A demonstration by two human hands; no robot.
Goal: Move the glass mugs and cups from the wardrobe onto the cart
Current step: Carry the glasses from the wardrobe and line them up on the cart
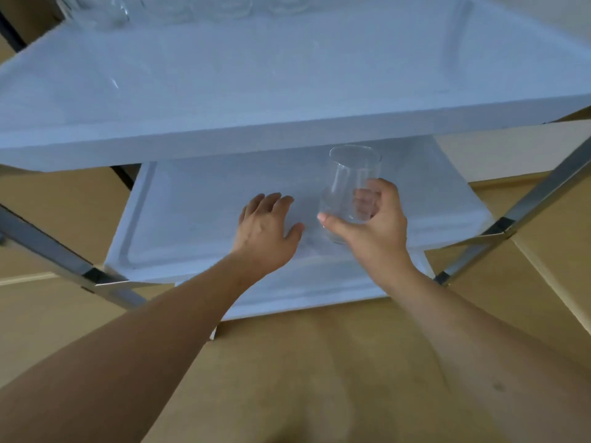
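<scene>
My right hand [374, 228] grips a clear glass cup [347, 183] around its lower half, upright, over the middle white shelf [192, 212] of the cart. Whether the cup's base touches the shelf I cannot tell. My left hand [267, 230] hovers beside it to the left, palm down, fingers straight and holding nothing. Several more clear glasses [105, 11] stand at the far left of the cart's top shelf [287, 75], blurred at the frame's upper edge.
The cart has grey metal legs [540, 199] at the right and at the left [48, 251]. A third white shelf [303, 298] shows below the middle one. Brown cardboard [287, 378] covers the floor around the cart.
</scene>
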